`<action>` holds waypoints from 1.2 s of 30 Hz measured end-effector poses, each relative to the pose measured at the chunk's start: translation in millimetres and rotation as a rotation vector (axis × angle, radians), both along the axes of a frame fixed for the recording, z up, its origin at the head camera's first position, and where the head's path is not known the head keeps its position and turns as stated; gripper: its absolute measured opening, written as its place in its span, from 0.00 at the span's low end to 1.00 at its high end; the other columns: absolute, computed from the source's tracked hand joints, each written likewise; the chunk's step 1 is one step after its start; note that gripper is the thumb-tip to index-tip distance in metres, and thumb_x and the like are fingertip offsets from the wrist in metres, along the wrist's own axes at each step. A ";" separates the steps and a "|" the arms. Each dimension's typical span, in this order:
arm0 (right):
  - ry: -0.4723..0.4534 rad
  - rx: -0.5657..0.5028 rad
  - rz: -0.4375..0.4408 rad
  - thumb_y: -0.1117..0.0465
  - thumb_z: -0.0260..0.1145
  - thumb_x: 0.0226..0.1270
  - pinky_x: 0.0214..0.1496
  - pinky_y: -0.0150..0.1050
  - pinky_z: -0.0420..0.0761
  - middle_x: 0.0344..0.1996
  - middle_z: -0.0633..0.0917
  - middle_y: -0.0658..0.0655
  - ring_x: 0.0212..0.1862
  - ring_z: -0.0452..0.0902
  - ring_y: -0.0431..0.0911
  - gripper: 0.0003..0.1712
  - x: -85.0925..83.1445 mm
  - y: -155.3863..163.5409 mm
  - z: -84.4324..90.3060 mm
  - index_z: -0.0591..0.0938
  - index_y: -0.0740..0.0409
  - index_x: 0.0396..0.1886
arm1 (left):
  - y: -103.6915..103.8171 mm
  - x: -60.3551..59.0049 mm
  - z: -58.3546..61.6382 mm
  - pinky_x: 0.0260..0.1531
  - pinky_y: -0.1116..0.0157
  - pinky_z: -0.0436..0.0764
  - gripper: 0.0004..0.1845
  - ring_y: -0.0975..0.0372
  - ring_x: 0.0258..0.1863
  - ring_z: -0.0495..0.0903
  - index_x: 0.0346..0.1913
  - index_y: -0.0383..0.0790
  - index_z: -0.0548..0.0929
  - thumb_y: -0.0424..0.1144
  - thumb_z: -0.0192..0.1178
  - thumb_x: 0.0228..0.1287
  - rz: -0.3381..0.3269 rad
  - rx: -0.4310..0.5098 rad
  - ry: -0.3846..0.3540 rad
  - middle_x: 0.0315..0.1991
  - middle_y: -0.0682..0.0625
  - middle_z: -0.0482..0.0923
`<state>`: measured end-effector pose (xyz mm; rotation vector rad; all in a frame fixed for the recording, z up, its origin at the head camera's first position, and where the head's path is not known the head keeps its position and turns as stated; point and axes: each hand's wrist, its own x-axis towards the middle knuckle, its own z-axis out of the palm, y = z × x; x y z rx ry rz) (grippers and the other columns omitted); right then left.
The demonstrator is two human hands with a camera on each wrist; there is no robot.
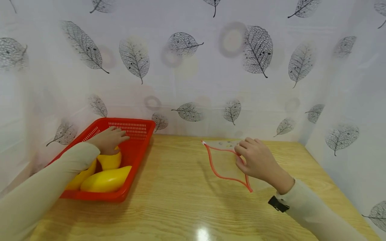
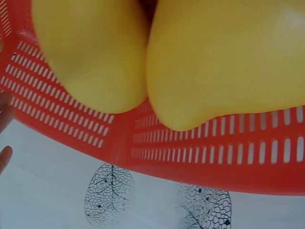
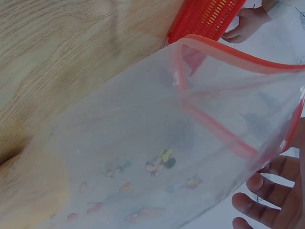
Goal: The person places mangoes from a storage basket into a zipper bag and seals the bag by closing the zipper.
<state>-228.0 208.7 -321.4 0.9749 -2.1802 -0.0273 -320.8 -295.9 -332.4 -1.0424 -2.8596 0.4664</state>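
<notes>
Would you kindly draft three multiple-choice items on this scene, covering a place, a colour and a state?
1. Where does the left hand rest?
A. inside the red basket, on a yellow mango
B. on the bare table
C. on the bag

2. What colour is the rim of the zip bag?
A. blue
B. red-orange
C. green

3. How is the bag's mouth?
A. sealed flat
B. held open by the right hand
C. knotted

Answers: 1 A, the hand lies on the fruit in the basket; 2 B, the rim strip shows red-orange; 3 B, the rim forms a wide loop.
</notes>
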 end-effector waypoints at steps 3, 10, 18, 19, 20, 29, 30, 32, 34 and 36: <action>0.001 -0.002 0.001 0.64 0.65 0.43 0.27 0.35 0.61 0.21 0.77 0.51 0.26 0.66 0.45 0.07 -0.5 -0.2 0.6 0.73 0.54 0.20 | -4.9 -3.1 -5.4 0.60 0.40 0.65 0.29 0.40 0.57 0.71 0.57 0.35 0.75 0.39 0.67 0.50 0.000 -0.016 -0.003 0.56 0.34 0.75; 0.005 -0.003 0.002 0.64 0.65 0.43 0.26 0.35 0.60 0.21 0.78 0.51 0.25 0.66 0.45 0.07 -2.1 0.1 -0.6 0.73 0.54 0.20 | -20.2 -7.3 -9.0 0.58 0.41 0.67 0.32 0.41 0.55 0.72 0.55 0.37 0.76 0.44 0.71 0.45 0.022 -0.062 0.010 0.54 0.36 0.76; 0.001 0.000 -0.002 0.63 0.64 0.43 0.26 0.35 0.60 0.22 0.78 0.51 0.26 0.67 0.45 0.07 -2.7 0.2 -0.2 0.73 0.54 0.20 | -27.9 -3.7 -9.0 0.57 0.41 0.68 0.33 0.41 0.54 0.72 0.54 0.37 0.76 0.45 0.73 0.42 0.047 -0.074 -0.012 0.53 0.36 0.76; 0.000 0.001 -0.003 0.63 0.64 0.43 0.26 0.35 0.60 0.22 0.78 0.51 0.26 0.67 0.45 0.07 -2.8 0.1 -0.2 0.73 0.54 0.20 | -28.8 -3.8 -9.4 0.57 0.41 0.68 0.33 0.41 0.54 0.72 0.54 0.37 0.76 0.45 0.73 0.42 0.051 -0.072 -0.015 0.54 0.36 0.76; -0.001 0.002 -0.006 0.63 0.64 0.43 0.26 0.35 0.60 0.22 0.78 0.51 0.26 0.67 0.45 0.06 -2.9 0.0 -0.2 0.73 0.54 0.20 | -29.8 -3.8 -9.6 0.57 0.41 0.68 0.33 0.41 0.54 0.72 0.54 0.38 0.76 0.45 0.73 0.41 0.053 -0.072 -0.017 0.54 0.36 0.76; -0.002 0.001 -0.005 0.63 0.65 0.43 0.26 0.34 0.59 0.21 0.78 0.51 0.25 0.66 0.45 0.07 -3.7 -0.2 -0.6 0.73 0.54 0.20 | -36.8 0.7 -12.4 0.57 0.41 0.68 0.36 0.40 0.53 0.73 0.55 0.37 0.76 0.47 0.74 0.39 0.068 -0.088 -0.022 0.54 0.35 0.75; -0.001 0.000 -0.004 0.64 0.65 0.43 0.26 0.34 0.59 0.21 0.78 0.51 0.25 0.66 0.45 0.07 -3.7 -0.2 -0.5 0.73 0.54 0.20 | -37.8 1.3 -12.7 0.56 0.40 0.68 0.37 0.40 0.53 0.73 0.55 0.37 0.76 0.47 0.74 0.38 0.064 -0.091 -0.020 0.54 0.35 0.75; 0.000 -0.001 -0.003 0.64 0.65 0.43 0.26 0.34 0.59 0.21 0.77 0.51 0.25 0.66 0.45 0.07 -3.5 -0.1 -0.4 0.73 0.54 0.20 | -39.1 2.6 -13.5 0.56 0.40 0.68 0.37 0.40 0.53 0.73 0.55 0.37 0.76 0.48 0.75 0.37 0.058 -0.089 -0.016 0.54 0.35 0.75; 0.001 -0.001 -0.002 0.64 0.65 0.44 0.26 0.34 0.59 0.21 0.77 0.51 0.25 0.65 0.45 0.07 -3.5 -0.1 -0.7 0.73 0.54 0.20 | -40.7 2.9 -15.5 0.56 0.40 0.68 0.38 0.40 0.53 0.73 0.55 0.38 0.76 0.48 0.75 0.36 0.058 -0.088 -0.018 0.54 0.35 0.75; -0.001 -0.001 0.000 0.64 0.65 0.43 0.26 0.34 0.58 0.21 0.77 0.51 0.24 0.65 0.44 0.08 -3.4 -0.1 -1.1 0.72 0.54 0.20 | -41.9 3.1 -17.9 0.56 0.39 0.68 0.40 0.40 0.53 0.73 0.55 0.38 0.76 0.49 0.76 0.34 0.062 -0.080 -0.023 0.54 0.36 0.75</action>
